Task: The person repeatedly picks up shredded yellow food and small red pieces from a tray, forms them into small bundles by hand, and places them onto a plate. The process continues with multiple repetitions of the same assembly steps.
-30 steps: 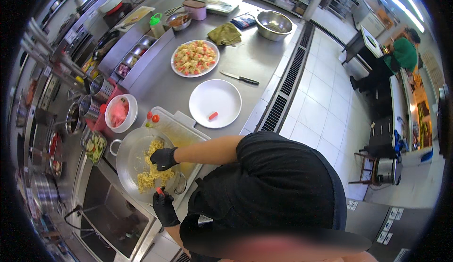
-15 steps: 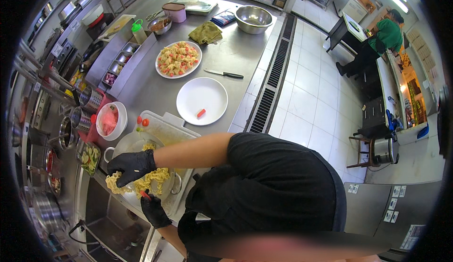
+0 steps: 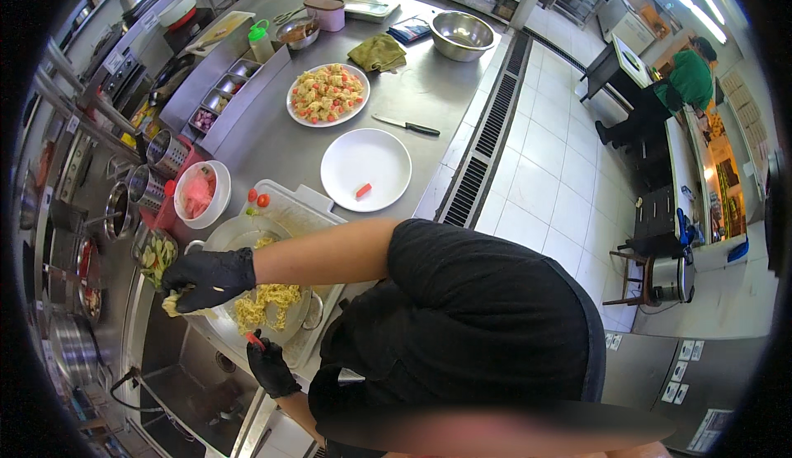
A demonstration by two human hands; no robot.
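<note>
My black-gloved right hand (image 3: 208, 280) reaches across a wide metal pan (image 3: 231, 239) with its fingers curled on pale yellow noodles (image 3: 171, 303), which poke out past the glove. More curly noodles (image 3: 271, 303) lie in the pan between both hands. My left hand (image 3: 272, 367), also gloved, pinches a small red piece (image 3: 255, 341), apparently crab stick, at the pan's near side. A similar piece (image 3: 363, 190) rests on a white plate (image 3: 365, 157). Beyond it, an oval plate (image 3: 363, 103) carries a heap of yellow noodle bundles with red bits.
A knife (image 3: 406, 125) lies beyond the white plate. Left of the pan are a white bowl (image 3: 216, 211) of pink food and a tray of sliced vegetables (image 3: 157, 253). A green cloth (image 3: 377, 52) and steel bowl (image 3: 464, 36) sit farther back. A person in green (image 3: 689, 77) works far right.
My right hand has shifted left, pulling noodles toward the pan's left edge. The left hand keeps the red piece in nearly the same place. The view has turned slightly.
</note>
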